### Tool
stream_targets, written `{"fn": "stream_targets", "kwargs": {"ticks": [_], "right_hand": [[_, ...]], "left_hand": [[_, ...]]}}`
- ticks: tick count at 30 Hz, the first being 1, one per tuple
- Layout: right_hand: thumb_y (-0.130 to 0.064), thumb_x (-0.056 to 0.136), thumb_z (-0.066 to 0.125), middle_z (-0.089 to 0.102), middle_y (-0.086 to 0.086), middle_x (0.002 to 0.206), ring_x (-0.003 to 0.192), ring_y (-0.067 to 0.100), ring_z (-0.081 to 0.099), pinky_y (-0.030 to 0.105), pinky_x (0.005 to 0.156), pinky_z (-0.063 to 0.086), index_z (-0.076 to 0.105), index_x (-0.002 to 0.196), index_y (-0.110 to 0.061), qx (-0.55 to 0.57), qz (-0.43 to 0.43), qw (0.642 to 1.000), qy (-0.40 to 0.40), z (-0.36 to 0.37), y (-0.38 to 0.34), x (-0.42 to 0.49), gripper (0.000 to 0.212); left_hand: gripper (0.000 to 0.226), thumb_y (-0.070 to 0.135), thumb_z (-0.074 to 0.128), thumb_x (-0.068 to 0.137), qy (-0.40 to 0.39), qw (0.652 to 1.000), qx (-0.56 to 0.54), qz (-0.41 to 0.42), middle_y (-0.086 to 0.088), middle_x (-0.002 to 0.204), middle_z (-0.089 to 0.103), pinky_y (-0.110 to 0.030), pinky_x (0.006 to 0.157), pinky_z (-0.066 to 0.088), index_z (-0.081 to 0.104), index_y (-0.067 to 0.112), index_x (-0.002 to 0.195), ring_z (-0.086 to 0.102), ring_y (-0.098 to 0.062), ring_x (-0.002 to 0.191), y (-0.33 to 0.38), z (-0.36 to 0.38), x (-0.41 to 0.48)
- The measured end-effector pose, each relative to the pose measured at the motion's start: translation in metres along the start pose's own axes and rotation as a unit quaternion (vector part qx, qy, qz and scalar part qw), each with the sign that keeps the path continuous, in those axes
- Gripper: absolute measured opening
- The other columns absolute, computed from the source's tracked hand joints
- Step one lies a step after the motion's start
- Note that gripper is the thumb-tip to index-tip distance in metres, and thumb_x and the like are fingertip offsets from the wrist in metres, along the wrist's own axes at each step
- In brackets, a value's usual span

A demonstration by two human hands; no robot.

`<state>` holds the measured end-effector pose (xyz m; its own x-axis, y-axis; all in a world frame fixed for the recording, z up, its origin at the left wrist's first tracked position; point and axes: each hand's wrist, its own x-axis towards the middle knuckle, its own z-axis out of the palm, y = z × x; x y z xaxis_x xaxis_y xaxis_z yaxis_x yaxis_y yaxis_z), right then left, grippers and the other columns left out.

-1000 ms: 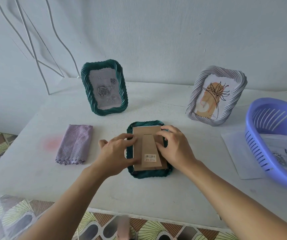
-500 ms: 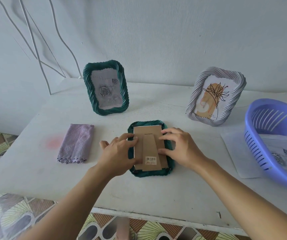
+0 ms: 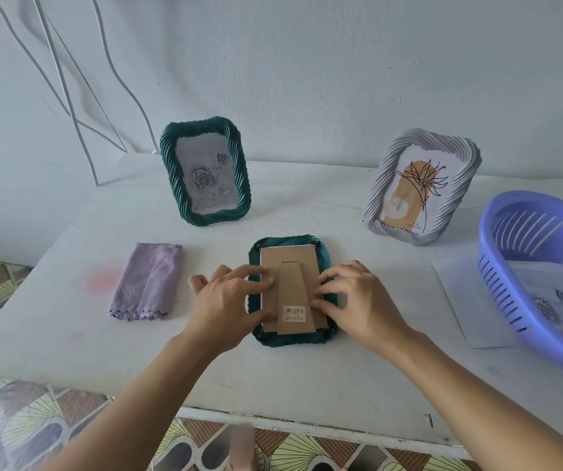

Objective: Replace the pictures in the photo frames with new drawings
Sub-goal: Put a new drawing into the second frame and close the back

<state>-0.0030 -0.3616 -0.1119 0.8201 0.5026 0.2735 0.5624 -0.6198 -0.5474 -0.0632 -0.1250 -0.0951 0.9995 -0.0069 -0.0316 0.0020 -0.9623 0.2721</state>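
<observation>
A dark green frame (image 3: 288, 241) lies face down on the white table, its brown cardboard backing (image 3: 290, 263) with stand and barcode sticker facing up. My left hand (image 3: 229, 300) rests on the frame's left edge, fingertips and thumb touching the backing. My right hand (image 3: 358, 299) sits at the right edge, curled fingertips and thumb on the backing's right side. A second green frame (image 3: 205, 173) with a grey rose drawing stands behind at the left. A pale lilac frame (image 3: 422, 185) with an orange and black plant picture stands at the right.
A folded lilac cloth (image 3: 149, 282) lies left of the flat frame. A purple plastic basket (image 3: 541, 277) holding drawing sheets sits at the right edge on a white sheet (image 3: 460, 294). The white table (image 3: 273, 375) ends at a front edge near me.
My right hand has slid down the backing's right side toward me. My left hand has stayed at the left edge. The frame has not moved.
</observation>
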Motion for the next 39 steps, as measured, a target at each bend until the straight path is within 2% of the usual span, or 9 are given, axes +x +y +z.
{"fn": "stream_targets", "kwargs": {"ticks": [5, 7, 9, 16, 19, 23, 32, 36, 39], "right_hand": [[-0.036, 0.076, 0.081, 0.056, -0.015, 0.134, 0.13, 0.004, 0.04, 0.024, 0.11, 0.033, 0.074, 0.115, -0.028, 0.046, 0.007, 0.993, -0.107, -0.017, 0.009, -0.015, 0.039], [-0.039, 0.075, 0.082, 0.051, -0.018, 0.141, 0.137, 0.0, 0.032, 0.021, 0.113, 0.027, 0.072, 0.119, -0.03, 0.055, 0.008, 0.99, -0.13, -0.021, 0.011, -0.018, 0.046], [-0.04, 0.074, 0.083, 0.052, -0.017, 0.141, 0.139, -0.001, 0.032, 0.02, 0.113, 0.026, 0.072, 0.119, -0.03, 0.056, 0.006, 0.99, -0.133, -0.022, 0.013, -0.018, 0.047], [-0.036, 0.073, 0.086, 0.059, -0.015, 0.136, 0.136, -0.002, 0.037, 0.021, 0.111, 0.031, 0.075, 0.113, -0.027, 0.077, 0.016, 0.991, -0.104, -0.017, 0.013, -0.023, 0.042], [-0.028, 0.074, 0.086, 0.062, -0.016, 0.131, 0.134, -0.004, 0.04, 0.018, 0.111, 0.03, 0.077, 0.107, -0.023, 0.113, 0.037, 0.991, -0.059, -0.01, 0.011, -0.027, 0.035], [-0.023, 0.073, 0.087, 0.067, -0.015, 0.122, 0.128, -0.002, 0.048, 0.022, 0.108, 0.038, 0.08, 0.096, -0.022, 0.125, 0.053, 0.991, -0.004, -0.001, 0.008, -0.026, 0.024], [-0.027, 0.068, 0.091, 0.068, -0.015, 0.117, 0.123, -0.003, 0.052, 0.014, 0.104, 0.038, 0.081, 0.092, -0.022, 0.126, 0.057, 0.99, -0.016, -0.003, 0.009, -0.023, 0.027], [-0.031, 0.077, 0.084, 0.072, -0.013, 0.104, 0.107, 0.006, 0.058, 0.02, 0.092, 0.045, 0.082, 0.083, -0.022, 0.078, 0.041, 0.996, -0.013, -0.007, 0.006, -0.011, 0.011], [-0.027, 0.082, 0.079, 0.074, -0.008, 0.098, 0.095, 0.01, 0.058, 0.027, 0.086, 0.049, 0.079, 0.094, -0.019, 0.034, 0.026, 0.999, -0.015, -0.009, 0.006, 0.007, 0.014]], "left_hand": [[0.051, 0.063, 0.064, 0.083, -0.018, 1.0, 0.016, -0.011, 0.028, 0.142, 0.046, -0.037, 0.077, 0.019, 0.058, 0.047, 0.132, 0.043, -0.009, 0.116, 0.005, -0.002, 0.003], [0.05, 0.063, 0.064, 0.084, -0.015, 1.0, 0.011, -0.015, 0.027, 0.142, 0.047, -0.038, 0.077, 0.02, 0.058, 0.047, 0.131, 0.044, -0.009, 0.117, 0.005, -0.002, 0.002], [0.049, 0.061, 0.065, 0.084, -0.01, 1.0, 0.002, -0.017, 0.027, 0.142, 0.048, -0.038, 0.077, 0.02, 0.059, 0.047, 0.131, 0.046, -0.01, 0.117, 0.005, 0.0, 0.001], [0.046, 0.054, 0.067, 0.086, -0.002, 0.999, -0.02, -0.026, 0.028, 0.143, 0.048, -0.038, 0.077, 0.023, 0.06, 0.045, 0.131, 0.049, -0.01, 0.111, 0.006, 0.005, -0.002], [0.048, 0.053, 0.067, 0.086, -0.002, 0.999, -0.024, -0.027, 0.029, 0.143, 0.047, -0.038, 0.077, 0.022, 0.058, 0.045, 0.133, 0.049, -0.01, 0.109, 0.005, 0.007, -0.003], [0.049, 0.053, 0.067, 0.087, -0.006, 0.999, -0.025, -0.029, 0.029, 0.144, 0.046, -0.036, 0.074, 0.018, 0.058, 0.045, 0.134, 0.049, -0.01, 0.109, 0.005, 0.008, -0.002], [0.049, 0.055, 0.067, 0.085, -0.006, 0.999, -0.021, -0.037, 0.028, 0.144, 0.047, -0.037, 0.075, 0.017, 0.058, 0.046, 0.133, 0.048, -0.011, 0.114, 0.007, 0.004, -0.003], [0.049, 0.055, 0.066, 0.086, -0.011, 0.999, -0.014, -0.035, 0.027, 0.144, 0.048, -0.037, 0.075, 0.018, 0.058, 0.046, 0.133, 0.047, -0.01, 0.116, 0.008, 0.001, -0.002], [0.05, 0.058, 0.066, 0.084, -0.02, 0.999, -0.003, -0.033, 0.027, 0.143, 0.048, -0.037, 0.074, 0.016, 0.059, 0.046, 0.132, 0.047, -0.01, 0.116, 0.008, -0.001, -0.001]]}}
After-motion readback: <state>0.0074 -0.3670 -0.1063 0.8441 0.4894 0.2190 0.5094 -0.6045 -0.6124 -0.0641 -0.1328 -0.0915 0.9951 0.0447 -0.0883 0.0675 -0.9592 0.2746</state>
